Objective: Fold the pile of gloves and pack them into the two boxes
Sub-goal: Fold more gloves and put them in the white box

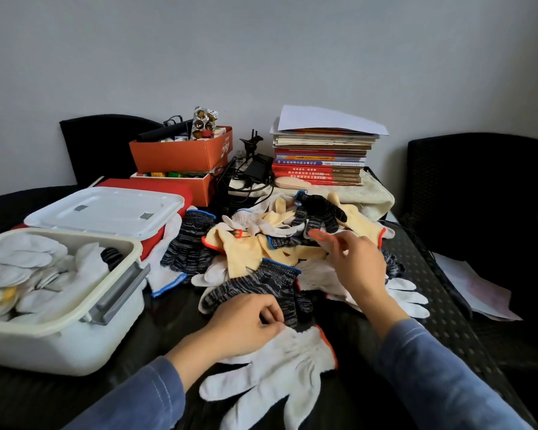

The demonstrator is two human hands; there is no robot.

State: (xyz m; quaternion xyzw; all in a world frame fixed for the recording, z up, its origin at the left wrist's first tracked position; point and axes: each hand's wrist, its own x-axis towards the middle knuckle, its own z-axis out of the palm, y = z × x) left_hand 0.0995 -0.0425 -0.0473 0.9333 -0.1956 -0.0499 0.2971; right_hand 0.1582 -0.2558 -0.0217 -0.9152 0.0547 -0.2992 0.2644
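Head view: the left hand point(246, 325) pinched an edge of the white glove point(280, 367), which lay flat on the table point(28, 398) nearest the person. The right hand point(356, 262) hovered over the pile of gloves point(255, 246), fingers loosely spread and gripping nothing — blur left it unclear whether they touched a cuff. The open box point(75, 346), at left, held packed gloves; the lidded box point(106, 209) stood behind it. Recommendation: find the white glove's mate, lay the pair cuff to cuff, smooth the fingers flat, then fold — a loose fold would waste box room.
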